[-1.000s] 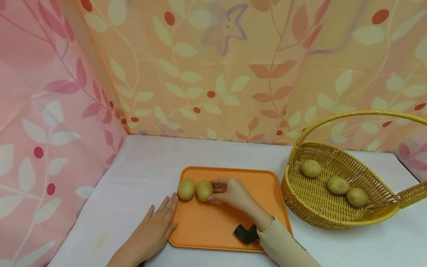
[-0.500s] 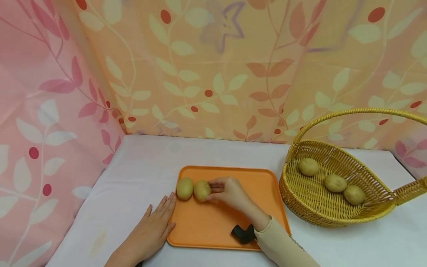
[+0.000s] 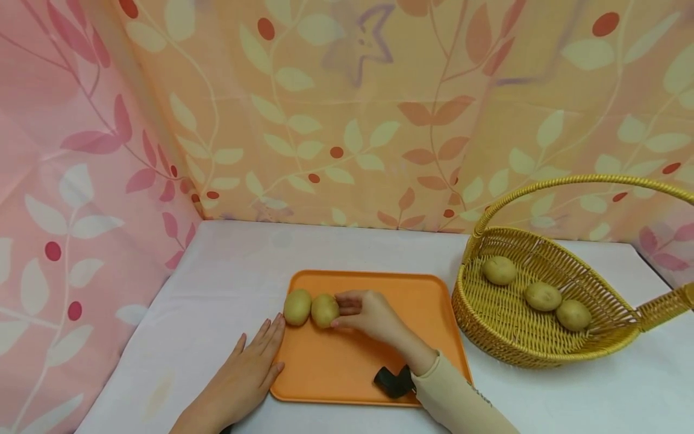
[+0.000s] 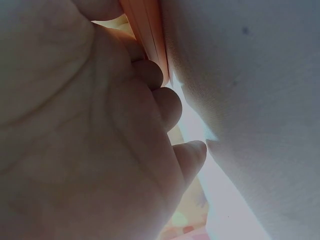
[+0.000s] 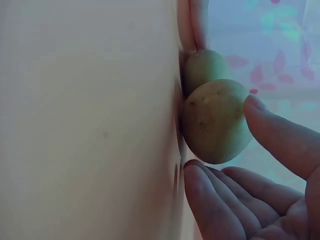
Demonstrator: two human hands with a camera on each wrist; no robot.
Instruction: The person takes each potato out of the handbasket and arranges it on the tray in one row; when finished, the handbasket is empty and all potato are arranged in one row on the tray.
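Note:
Two potatoes lie side by side on an orange tray (image 3: 347, 374), near its upper left corner. My right hand (image 3: 374, 316) reaches over the tray from the right and holds the right-hand potato (image 3: 325, 311) between thumb and fingers. In the right wrist view the thumb touches that potato (image 5: 216, 122) on one side, with the fingertips curving close under it. Just left of it is the other potato (image 3: 297, 307). My left hand (image 3: 249, 364) rests against the tray's left edge, fingers straight, its fingertips close to the left potato. The left wrist view shows mostly the palm.
A yellow wicker basket (image 3: 520, 355) with a tall handle stands right of the tray, holding three potatoes (image 3: 543, 296). A black strap piece (image 3: 394, 382) shows at the right wrist. Behind the white table (image 3: 249, 253) hangs a leaf-patterned curtain (image 3: 336, 120).
The whole head view has slid slightly, so things appear a little further left. Both hands keep their places, and the right potato sits perhaps slightly closer to the left one.

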